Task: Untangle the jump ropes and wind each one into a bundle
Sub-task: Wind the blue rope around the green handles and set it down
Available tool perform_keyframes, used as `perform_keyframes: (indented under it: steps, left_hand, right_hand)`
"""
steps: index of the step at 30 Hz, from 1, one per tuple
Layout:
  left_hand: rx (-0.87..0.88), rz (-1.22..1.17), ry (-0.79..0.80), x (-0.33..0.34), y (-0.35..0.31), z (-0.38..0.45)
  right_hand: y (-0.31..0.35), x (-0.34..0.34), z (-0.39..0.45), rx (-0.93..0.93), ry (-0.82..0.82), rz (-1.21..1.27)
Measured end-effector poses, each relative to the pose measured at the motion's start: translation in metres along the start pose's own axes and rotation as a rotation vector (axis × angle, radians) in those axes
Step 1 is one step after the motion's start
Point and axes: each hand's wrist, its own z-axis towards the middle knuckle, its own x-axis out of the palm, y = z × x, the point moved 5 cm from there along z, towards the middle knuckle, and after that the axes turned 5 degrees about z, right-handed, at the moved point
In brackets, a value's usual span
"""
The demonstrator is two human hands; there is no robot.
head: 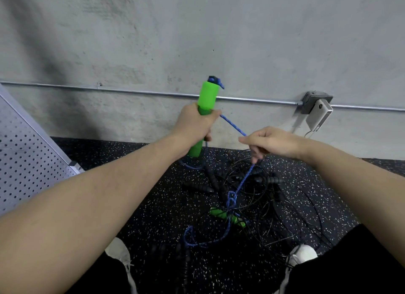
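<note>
Blue rope (240,187) is only half free: the left hand (194,124) grips its green handle (207,99), the right hand (270,141) pinches the cord, and the black ropes (258,197) lie knotted on the near floor, none wound yet

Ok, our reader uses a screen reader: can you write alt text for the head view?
A person's left hand grips a green jump rope handle upright while the right hand pinches its blue rope. The rope drops to a knot in a tangle of black jump ropes on the speckled floor, by the second green handle.
</note>
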Motion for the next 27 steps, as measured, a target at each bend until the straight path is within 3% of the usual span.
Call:
perform_keyframes:
  steps: [4, 7, 11, 14, 19, 22, 25, 27]
  left_hand:
    - [-0.049, -0.079, -0.198, -0.026, 0.008, 0.006]
    - [-0.174, -0.071, -0.236, -0.037, 0.030, 0.008]
    - [-0.292, 0.045, -0.065, -0.040, 0.054, 0.002]
    - [-0.212, 0.061, 0.077, -0.027, 0.047, -0.002]
    - [-0.103, 0.019, 0.382, 0.017, 0.017, -0.022]
    - [-0.008, 0.199, 0.320, 0.023, 0.006, -0.022]
    - [0.008, 0.110, 0.294, 0.018, 0.002, -0.016]
    - [0.028, 0.018, 0.254, 0.014, 0.002, -0.013]
  right_hand:
    - [-0.026, 0.014, -0.001, 0.177, 0.266, -0.135]
    - [-0.036, 0.006, 0.006, 0.142, 0.137, -0.116]
    - [-0.016, -0.004, 0.008, 0.002, -0.046, -0.252]
    - [0.004, -0.007, 0.007, -0.107, -0.162, -0.153]
    - [0.028, 0.004, 0.013, -0.199, -0.144, -0.187]
    - [0.028, 0.005, 0.015, -0.217, -0.174, -0.071]
    - [0.027, 0.005, 0.012, -0.232, -0.148, 0.162]
    - [0.018, 0.007, 0.013, -0.208, -0.086, 0.169]
